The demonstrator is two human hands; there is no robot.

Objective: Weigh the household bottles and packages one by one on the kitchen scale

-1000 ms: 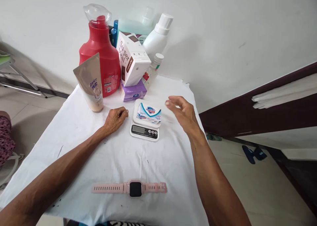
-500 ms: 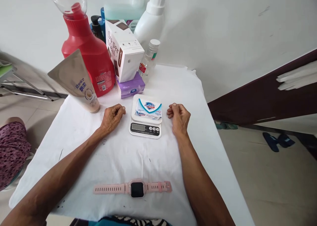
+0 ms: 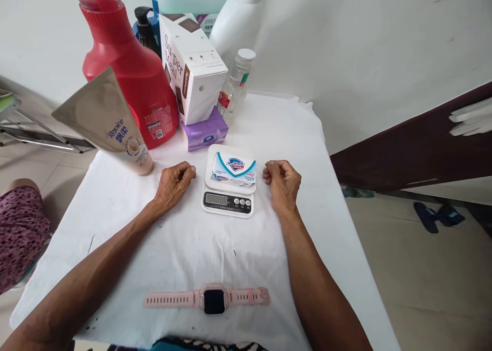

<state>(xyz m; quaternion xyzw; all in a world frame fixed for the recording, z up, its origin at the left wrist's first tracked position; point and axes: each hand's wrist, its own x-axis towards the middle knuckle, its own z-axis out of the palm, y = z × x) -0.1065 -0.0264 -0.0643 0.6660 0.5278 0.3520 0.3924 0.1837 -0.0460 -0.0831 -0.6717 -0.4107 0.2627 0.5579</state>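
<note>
A white kitchen scale (image 3: 208, 182) lies on the cloth with a Safeguard soap pack (image 3: 233, 170) flat on its platform. To the left of the scale rests my left hand (image 3: 173, 185), its fingers curled in and thumb against them, nothing seen in it. My right hand (image 3: 283, 183) lies on the other side, loosely closed, also with no object visible in it. Neither hand touches the scale. The scale's display (image 3: 216, 199) looks blank. Nearer to me, a pink-strapped smartwatch (image 3: 214, 301) is laid out flat with a dark screen.
Behind the scale stand a purple tissue pack (image 3: 205, 131) under a white box (image 3: 205, 87), a clear bottle (image 3: 235, 87), a red jug (image 3: 128, 74), a white bottle (image 3: 234, 31) and a beige Rejoice tube (image 3: 109, 123). A person's patterned clothing (image 3: 21, 230) shows at left.
The view has shifted slightly, so the bottles sit a little higher and larger in the picture. Both hands, the scale and the soap pack stay in place.
</note>
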